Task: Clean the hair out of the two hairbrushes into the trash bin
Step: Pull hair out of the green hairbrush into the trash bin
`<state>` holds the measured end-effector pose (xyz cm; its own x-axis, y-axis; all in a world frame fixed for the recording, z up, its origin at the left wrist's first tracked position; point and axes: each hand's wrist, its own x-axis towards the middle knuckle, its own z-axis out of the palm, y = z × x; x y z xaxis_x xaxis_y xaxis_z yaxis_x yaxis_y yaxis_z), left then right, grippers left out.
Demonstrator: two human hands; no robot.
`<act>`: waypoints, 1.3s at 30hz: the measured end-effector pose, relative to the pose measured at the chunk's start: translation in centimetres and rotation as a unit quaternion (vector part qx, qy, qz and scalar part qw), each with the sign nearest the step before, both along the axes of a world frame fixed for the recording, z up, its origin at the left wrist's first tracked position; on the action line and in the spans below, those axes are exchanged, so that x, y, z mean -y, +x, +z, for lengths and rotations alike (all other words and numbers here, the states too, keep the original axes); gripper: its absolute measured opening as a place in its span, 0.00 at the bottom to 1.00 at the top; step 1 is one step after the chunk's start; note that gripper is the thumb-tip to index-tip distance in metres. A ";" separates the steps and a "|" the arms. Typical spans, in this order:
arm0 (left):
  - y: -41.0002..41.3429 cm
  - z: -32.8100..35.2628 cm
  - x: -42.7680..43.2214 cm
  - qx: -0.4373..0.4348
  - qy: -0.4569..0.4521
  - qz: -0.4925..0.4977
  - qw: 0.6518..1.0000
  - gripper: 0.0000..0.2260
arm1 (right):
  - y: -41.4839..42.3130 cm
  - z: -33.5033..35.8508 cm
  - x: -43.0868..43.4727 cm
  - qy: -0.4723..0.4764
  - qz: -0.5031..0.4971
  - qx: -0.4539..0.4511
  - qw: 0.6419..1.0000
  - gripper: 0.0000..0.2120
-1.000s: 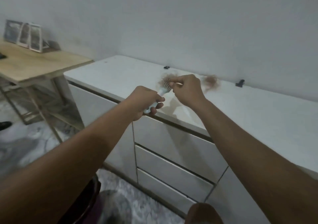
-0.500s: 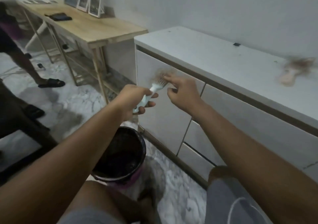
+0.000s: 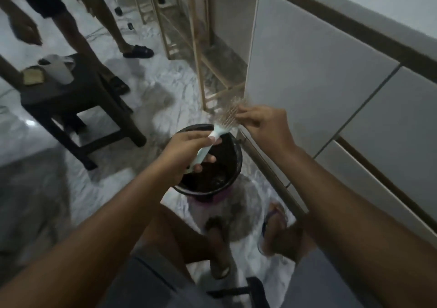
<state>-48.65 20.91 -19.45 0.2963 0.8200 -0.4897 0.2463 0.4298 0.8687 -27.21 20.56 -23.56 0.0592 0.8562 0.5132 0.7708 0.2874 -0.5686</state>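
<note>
My left hand grips the handle of a light blue hairbrush above a round dark trash bin lined with a black bag, standing on the floor. Brownish hair clings to the bristles. My right hand pinches at that hair on the brush head. The bin holds a dark clump of hair. The second hairbrush is out of view.
A white drawer cabinet rises at the right, close to the bin. A dark stool with a white jug stands at the left. Another person's legs are at the upper left. A wooden table frame stands behind the bin.
My view has dropped from the cabinet top to the floor. Both hands carried the blue brush down from the countertop to above the trash bin. The other brush stayed on the counter.
</note>
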 end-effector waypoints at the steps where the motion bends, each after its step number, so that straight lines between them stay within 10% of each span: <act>1: -0.3 -0.7 0.4 -0.004 0.001 0.010 1.000 0.07 | -0.2 -0.8 -0.3 -0.003 0.017 -0.008 1.000 0.08; 25: -7.8 -18.7 -7.7 -0.014 -0.017 0.140 0.990 0.14 | -8.6 -5.8 -11.5 -0.114 0.095 -0.254 0.956 0.03; 30: -9.5 -20.2 -7.2 -0.019 -0.050 0.207 0.977 0.13 | -8.1 -3.9 -12.7 -0.042 0.132 -0.208 0.968 0.05; 33: -9.7 -20.0 -7.4 -0.001 -0.034 0.214 0.976 0.12 | -8.5 -7.7 -13.2 -0.165 0.107 -0.105 0.975 0.01; 35: -9.6 -19.9 -7.4 0.006 -0.024 0.216 0.976 0.12 | -8.7 -11.1 -13.4 -0.360 0.115 0.099 0.921 0.05; 37: -9.4 -19.8 -7.4 0.009 -0.015 0.214 0.977 0.12 | -8.7 -13.4 -13.3 -0.531 0.136 0.286 0.786 0.20; 39: -9.2 -19.6 -7.3 0.011 -0.010 0.212 0.977 0.12 | -8.6 -13.9 -13.1 -0.599 0.167 0.324 0.713 0.42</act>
